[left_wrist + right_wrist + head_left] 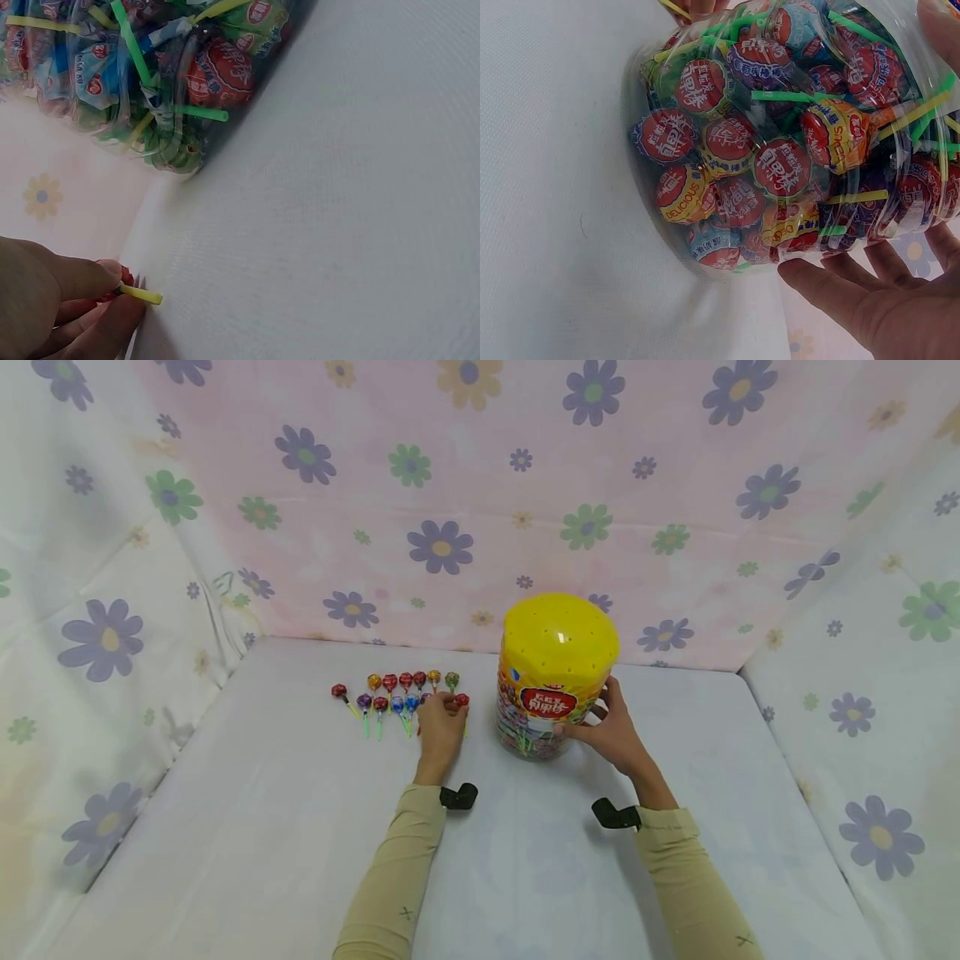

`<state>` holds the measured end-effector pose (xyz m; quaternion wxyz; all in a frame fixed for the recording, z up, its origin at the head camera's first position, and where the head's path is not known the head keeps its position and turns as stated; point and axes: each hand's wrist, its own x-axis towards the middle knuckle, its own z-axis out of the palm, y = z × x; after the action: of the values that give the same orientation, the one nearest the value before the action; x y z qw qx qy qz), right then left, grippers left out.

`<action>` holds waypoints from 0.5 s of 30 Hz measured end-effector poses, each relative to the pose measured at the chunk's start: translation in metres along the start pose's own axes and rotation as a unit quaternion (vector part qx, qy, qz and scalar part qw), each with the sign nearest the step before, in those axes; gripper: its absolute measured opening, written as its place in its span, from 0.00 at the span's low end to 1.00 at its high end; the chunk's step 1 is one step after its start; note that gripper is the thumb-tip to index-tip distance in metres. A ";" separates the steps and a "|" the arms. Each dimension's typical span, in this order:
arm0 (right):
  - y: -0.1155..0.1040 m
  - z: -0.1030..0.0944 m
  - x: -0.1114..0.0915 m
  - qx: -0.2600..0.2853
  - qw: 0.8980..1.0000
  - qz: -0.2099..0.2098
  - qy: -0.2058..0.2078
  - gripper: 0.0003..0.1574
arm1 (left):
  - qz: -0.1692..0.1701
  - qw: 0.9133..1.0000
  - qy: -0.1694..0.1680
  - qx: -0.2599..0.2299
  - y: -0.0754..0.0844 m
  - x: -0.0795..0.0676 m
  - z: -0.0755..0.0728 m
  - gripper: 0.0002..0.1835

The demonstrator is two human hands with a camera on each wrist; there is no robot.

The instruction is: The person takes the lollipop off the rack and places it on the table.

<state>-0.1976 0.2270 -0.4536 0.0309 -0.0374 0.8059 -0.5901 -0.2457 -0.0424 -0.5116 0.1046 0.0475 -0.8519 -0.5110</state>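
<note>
My left hand pinches a red-wrapped lollipop at the right end of the front row on the table. In the left wrist view, its yellow stick pokes out between thumb and fingers. A large clear jar of wrapped lollipops, with a yellow dotted lid, stands just to the right. My right hand grips the jar from its right side, thumb on the near face and fingers round behind. The right wrist view shows colourful lollipops packed inside the clear wall.
Two rows of lollipops lie on the white table, including a green one and blue ones. A red lollipop lies at the far left. Flower-patterned cloth walls the table at the back and sides.
</note>
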 end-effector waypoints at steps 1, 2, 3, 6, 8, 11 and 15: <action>0.000 0.000 0.000 0.000 1.000 0.000 0.000 0.63 | -0.001 1.000 -0.001 0.005 0.000 0.000 0.000 0.13; 0.000 0.000 0.000 0.000 1.000 0.000 0.000 0.63 | 0.001 1.000 0.000 0.011 0.000 0.000 0.000 0.13; 0.001 0.000 0.000 0.000 1.000 0.000 -0.001 0.63 | 0.003 1.000 0.002 0.017 0.000 0.001 0.000 0.12; 0.001 0.000 0.000 0.001 1.000 -0.001 -0.001 0.63 | 0.011 0.999 0.006 0.036 0.000 0.001 -0.001 0.11; 0.002 0.000 0.000 0.003 1.000 0.000 0.000 0.63 | 0.013 0.999 0.006 0.046 0.000 0.002 -0.002 0.10; 0.004 -0.001 0.000 0.005 1.000 0.003 0.001 0.63 | 0.019 0.998 0.006 0.056 0.001 0.002 -0.004 0.09; 0.008 -0.002 -0.001 0.006 1.000 0.012 0.005 0.63 | 0.040 0.998 -0.007 0.051 0.004 0.001 -0.010 0.09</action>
<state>-0.1972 0.2315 -0.4606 0.0337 -0.0246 0.8030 -0.5945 -0.2449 -0.0489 -0.5032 0.1163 0.0152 -0.8789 -0.4623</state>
